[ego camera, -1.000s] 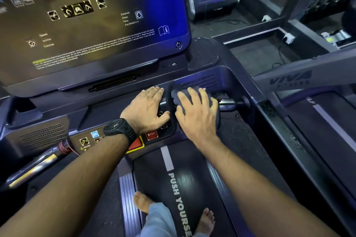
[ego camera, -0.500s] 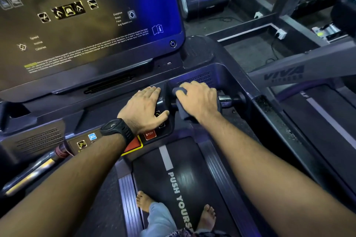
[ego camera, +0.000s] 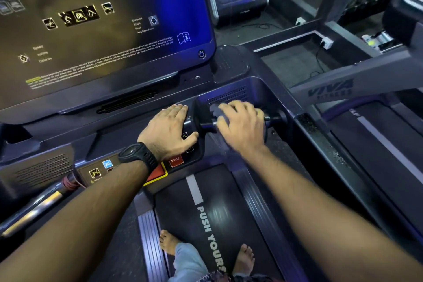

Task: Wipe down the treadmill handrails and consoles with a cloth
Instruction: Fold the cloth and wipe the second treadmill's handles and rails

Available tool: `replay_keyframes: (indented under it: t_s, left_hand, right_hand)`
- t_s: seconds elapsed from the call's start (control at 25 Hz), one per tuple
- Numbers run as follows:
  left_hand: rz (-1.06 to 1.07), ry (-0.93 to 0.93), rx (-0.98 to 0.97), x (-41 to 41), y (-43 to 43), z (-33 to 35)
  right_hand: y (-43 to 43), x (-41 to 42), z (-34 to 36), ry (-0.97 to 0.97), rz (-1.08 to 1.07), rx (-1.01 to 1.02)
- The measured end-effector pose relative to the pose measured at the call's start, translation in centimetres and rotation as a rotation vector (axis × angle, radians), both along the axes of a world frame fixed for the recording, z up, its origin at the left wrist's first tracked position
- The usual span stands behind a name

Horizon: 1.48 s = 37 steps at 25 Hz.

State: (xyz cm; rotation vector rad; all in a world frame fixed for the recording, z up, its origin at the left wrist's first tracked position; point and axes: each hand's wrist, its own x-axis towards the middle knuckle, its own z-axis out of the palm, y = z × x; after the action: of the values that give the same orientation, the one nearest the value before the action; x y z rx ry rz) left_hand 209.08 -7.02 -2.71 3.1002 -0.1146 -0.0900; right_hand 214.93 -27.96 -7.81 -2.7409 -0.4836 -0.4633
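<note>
I stand on a dark treadmill facing its console [ego camera: 128, 110], which carries a big tilted screen [ego camera: 96, 20]. My right hand [ego camera: 240, 126] grips a grey-blue cloth [ego camera: 217, 112] wrapped over the short front handrail grip [ego camera: 272, 119] at the console's right side; the hand is motion-blurred and hides most of the cloth. My left hand [ego camera: 169, 130], with a black watch on the wrist, rests flat on the control panel [ego camera: 190, 142], fingers straight, just left of the grip. A red STOP button [ego camera: 175, 160] shows below it.
The left handrail [ego camera: 39, 204] slopes down at the lower left. A neighbouring treadmill's rail marked VIVA [ego camera: 332, 89] crosses at the right. My bare feet [ego camera: 169, 241] stand on the belt [ego camera: 206, 217]. Cables and a wall plug [ego camera: 326, 42] lie beyond the console.
My right hand has curled over the cloth and slid it to the right along the grip, uncovering the grip's dark left end. My left hand has stayed in place on the panel.
</note>
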Motion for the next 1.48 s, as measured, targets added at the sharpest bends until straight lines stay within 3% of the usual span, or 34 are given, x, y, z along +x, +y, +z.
replay_keyframes:
  t_s: [0.08, 0.24, 0.32, 0.4, 0.52, 0.6, 0.68, 0.84, 1.0, 1.08, 1.16, 1.24, 1.36, 1.4, 1.48]
  left_hand:
    - [0.0, -0.01, 0.003, 0.1, 0.0, 0.0]
    - [0.001, -0.019, 0.014, -0.1, -0.1, 0.0]
    - [0.0, -0.022, 0.014, -0.1, -0.2, -0.1]
    - [0.002, -0.025, 0.012, 0.0, -0.1, -0.1]
    - [0.001, -0.019, 0.013, -0.1, -0.2, -0.1]
    - [0.006, -0.022, 0.019, -0.1, -0.4, -0.1]
    - [0.005, -0.018, 0.019, 0.0, -0.3, 0.1]
    - [0.01, -0.027, 0.028, 0.0, -0.5, 0.3]
    - [0.006, -0.029, 0.039, 0.0, -0.6, 0.3]
    - [0.001, -0.029, 0.042, -0.1, -0.6, 0.5]
    - [0.011, -0.024, 0.042, -0.1, -0.7, 0.5]
    - [0.015, -0.024, 0.053, -0.2, -0.7, 0.5]
    - [0.007, -0.025, 0.054, -0.1, -0.7, 0.4]
    - [0.007, -0.025, 0.054, -0.1, -0.7, 0.4]
    - [0.006, -0.019, 0.059, -0.1, -0.8, 0.4]
  right_hand:
    - [0.2, 1.5, 1.9, 0.167, -0.068, 0.014]
    - [-0.3, -1.4, -0.9, -0.105, -0.113, 0.07]
    - [-1.1, 1.0, 0.2, 0.03, -0.028, 0.061]
    - [-0.9, 1.1, 0.9, 0.118, -0.109, 0.084]
    - [-1.4, -1.4, -1.8, -0.06, -0.194, 0.072]
    - [-2.5, 0.8, -0.8, 0.053, -0.09, 0.06]
    - [-3.1, 2.5, 0.8, 0.159, -0.149, 0.109]
    - [-1.8, -0.7, -1.2, -0.016, -0.282, 0.163]
    - [2.2, -1.2, 0.9, -0.051, 0.086, 0.096]
    - [1.3, 0.6, 1.6, 0.059, 0.149, 0.052]
    - [0.3, 1.1, 1.5, 0.175, -0.07, 0.064]
    - [1.8, -0.3, 1.5, 0.148, -0.202, 0.097]
    - [3.1, -1.5, 1.9, 0.061, 0.042, 0.042]
    - [2.1, -0.2, 2.5, 0.153, 0.103, -0.013]
    - [0.7, 2.4, 4.0, 0.383, -0.007, -0.049]
